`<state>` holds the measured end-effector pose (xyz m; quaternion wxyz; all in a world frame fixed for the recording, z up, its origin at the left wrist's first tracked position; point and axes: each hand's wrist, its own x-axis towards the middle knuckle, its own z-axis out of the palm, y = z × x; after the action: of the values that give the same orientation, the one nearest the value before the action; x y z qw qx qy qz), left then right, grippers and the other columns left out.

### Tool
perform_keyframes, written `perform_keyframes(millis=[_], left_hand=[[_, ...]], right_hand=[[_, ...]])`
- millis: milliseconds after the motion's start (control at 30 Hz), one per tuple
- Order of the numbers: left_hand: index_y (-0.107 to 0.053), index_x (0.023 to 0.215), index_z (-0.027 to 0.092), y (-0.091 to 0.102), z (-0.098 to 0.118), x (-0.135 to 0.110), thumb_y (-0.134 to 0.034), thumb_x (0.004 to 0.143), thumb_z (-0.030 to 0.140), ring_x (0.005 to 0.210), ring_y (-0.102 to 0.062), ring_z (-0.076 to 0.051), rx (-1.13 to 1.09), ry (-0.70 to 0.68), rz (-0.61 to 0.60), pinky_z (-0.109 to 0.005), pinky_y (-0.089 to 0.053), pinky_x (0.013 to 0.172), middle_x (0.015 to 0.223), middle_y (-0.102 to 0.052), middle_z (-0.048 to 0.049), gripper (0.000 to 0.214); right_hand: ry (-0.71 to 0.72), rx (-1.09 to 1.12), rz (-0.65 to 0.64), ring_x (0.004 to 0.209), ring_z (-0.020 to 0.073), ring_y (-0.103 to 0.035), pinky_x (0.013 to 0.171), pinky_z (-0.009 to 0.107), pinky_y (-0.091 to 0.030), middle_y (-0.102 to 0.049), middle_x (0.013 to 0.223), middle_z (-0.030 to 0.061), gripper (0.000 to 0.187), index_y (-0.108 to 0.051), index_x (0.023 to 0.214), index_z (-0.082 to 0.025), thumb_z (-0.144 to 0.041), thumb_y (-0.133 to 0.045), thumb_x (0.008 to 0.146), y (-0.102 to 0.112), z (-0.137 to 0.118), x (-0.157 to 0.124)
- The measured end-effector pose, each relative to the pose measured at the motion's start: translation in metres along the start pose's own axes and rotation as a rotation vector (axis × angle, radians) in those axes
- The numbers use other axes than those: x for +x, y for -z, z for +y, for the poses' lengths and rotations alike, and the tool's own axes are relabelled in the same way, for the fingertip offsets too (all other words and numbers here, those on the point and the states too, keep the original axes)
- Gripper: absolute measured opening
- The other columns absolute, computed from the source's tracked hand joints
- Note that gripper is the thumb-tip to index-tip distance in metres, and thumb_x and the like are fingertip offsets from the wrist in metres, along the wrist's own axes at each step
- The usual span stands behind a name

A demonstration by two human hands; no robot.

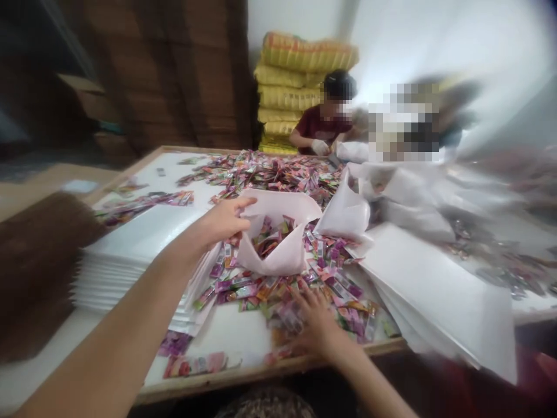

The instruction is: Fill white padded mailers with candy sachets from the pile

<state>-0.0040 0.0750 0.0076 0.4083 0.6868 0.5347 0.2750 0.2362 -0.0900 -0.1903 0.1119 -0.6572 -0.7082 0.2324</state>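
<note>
1. Lying spread-fingered on loose sachets (237,283): right hand (315,319), motion-blurred, at 5 o'clock (clock centred on the open bag, 6 = wearer). Hides whatever is under the palm.
2. Table (256,339): wooden edging at 6. A red sachet (195,364) sits near that edge at 7.
3. Left hand (226,220) at 9 to 10, on the bag's rim, forefinger out straight over the mouth. Can't tell if it's pinching.
4. Open bag (272,266), white, upright at dial centre, mouth gaping, sachets inside. More sachets loose around its base.
5. Flat bag stack (130,235) at 9, close by; left forearm crosses in front and covers part of it.
6. Flat white bags (439,290) at 4, fanned, overhanging the table edge. They block that side.
7. Second white bag (346,212) at 2, near the open one.
8. Big sachet heap (270,171) at 12, behind the open bag.
9. Co-worker (322,123) at 1, dark red top, pale glove (321,147), partly hiding yellow sacks (282,98) at 12.
10. Brown boxes (195,81) stacked at 11, blurred.
</note>
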Motion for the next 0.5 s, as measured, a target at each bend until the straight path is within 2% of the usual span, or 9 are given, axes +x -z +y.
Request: perform_keyframes(millis=[33,100,133,200,267,367,433,500], left_hand=[[-0.049,0.144,0.018,-0.002,0.003,-0.003,-0.06,0.063,0.009,0.045,-0.051,-0.007,-0.02,-0.011,-0.038,-0.02,-0.037,0.043,0.092,-0.073,-0.0075,0.083],[-0.048,0.145,0.02,-0.006,0.006,-0.011,-0.061,0.064,0.01,0.051,-0.056,-0.009,-0.052,-0.059,-0.086,-0.02,-0.041,0.047,0.103,-0.073,-0.0086,0.082],[-0.05,0.144,0.02,-0.008,0.007,-0.016,-0.062,0.064,0.011,0.054,-0.058,-0.01,-0.064,-0.085,-0.094,-0.02,-0.043,0.048,0.106,-0.073,-0.0087,0.081],[-0.05,0.143,0.02,-0.01,0.007,-0.026,-0.062,0.065,0.011,0.059,-0.061,-0.012,-0.082,-0.116,-0.09,-0.02,-0.044,0.051,0.105,-0.074,-0.0085,0.08],[-0.046,0.146,0.018,-0.012,0.004,-0.032,-0.062,0.064,0.01,0.056,-0.06,-0.012,-0.094,-0.096,-0.069,-0.02,-0.043,0.051,0.09,-0.075,-0.0071,0.083],[-0.04,0.149,0.015,-0.011,-0.003,-0.032,-0.06,0.066,0.011,0.047,-0.054,-0.011,-0.131,-0.013,-0.029,-0.02,-0.039,0.047,0.062,-0.068,-0.0009,0.086],[-0.039,0.15,0.014,-0.011,-0.008,-0.026,-0.059,0.066,0.011,0.045,-0.053,-0.011,-0.189,0.016,-0.01,-0.02,-0.037,0.046,0.055,-0.063,0.0014,0.086],[-0.04,0.149,0.014,-0.011,-0.011,-0.02,-0.059,0.065,0.011,0.045,-0.052,-0.011,-0.248,0.014,0.003,-0.02,-0.035,0.045,0.053,-0.062,0.0018,0.086]], right_hand=[[0.015,-0.029,0.001,0.14,0.0471,-0.03,0.105,0.062,-0.034,-0.036,0.156,0.0114,0.107,-0.039,0.148,-0.037,-0.036,-0.088,0.053,-0.019,-0.002,0.0],[0.077,0.002,0.058,0.136,0.041,-0.039,0.106,0.057,-0.036,-0.046,0.151,0.0082,0.085,-0.045,0.144,-0.039,-0.028,-0.077,0.066,-0.037,0.001,0.011],[0.108,0.052,0.104,0.13,0.0359,-0.048,0.105,0.051,-0.039,-0.055,0.143,0.0082,0.073,-0.051,0.141,-0.035,-0.024,-0.07,0.072,-0.036,0.006,0.02],[0.108,0.168,0.176,0.114,0.0295,-0.061,0.099,0.041,-0.046,-0.068,0.124,0.0084,0.059,-0.061,0.133,-0.028,-0.019,-0.06,0.074,-0.02,0.023,0.036],[0.072,0.28,0.216,0.105,0.0284,-0.066,0.093,0.039,-0.05,-0.073,0.113,0.0074,0.055,-0.067,0.126,-0.023,-0.017,-0.056,0.073,0.01,0.042,0.045],[0.054,0.387,0.308,0.105,0.0288,-0.067,0.093,0.04,-0.051,-0.074,0.111,0.0043,0.05,-0.07,0.118,-0.023,-0.017,-0.053,0.072,0.067,0.058,0.039],[0.017,0.418,0.424,0.096,0.0289,-0.069,0.084,0.041,-0.055,-0.075,0.101,0.002,0.044,-0.071,0.114,-0.024,-0.019,-0.054,0.073,0.113,0.051,0.027],[-0.017,0.444,0.563,0.077,0.027,-0.069,0.067,0.037,-0.055,-0.074,0.087,0.0011,0.04,-0.07,0.115,-0.024,-0.025,-0.059,0.076,0.162,0.024,0.017]])
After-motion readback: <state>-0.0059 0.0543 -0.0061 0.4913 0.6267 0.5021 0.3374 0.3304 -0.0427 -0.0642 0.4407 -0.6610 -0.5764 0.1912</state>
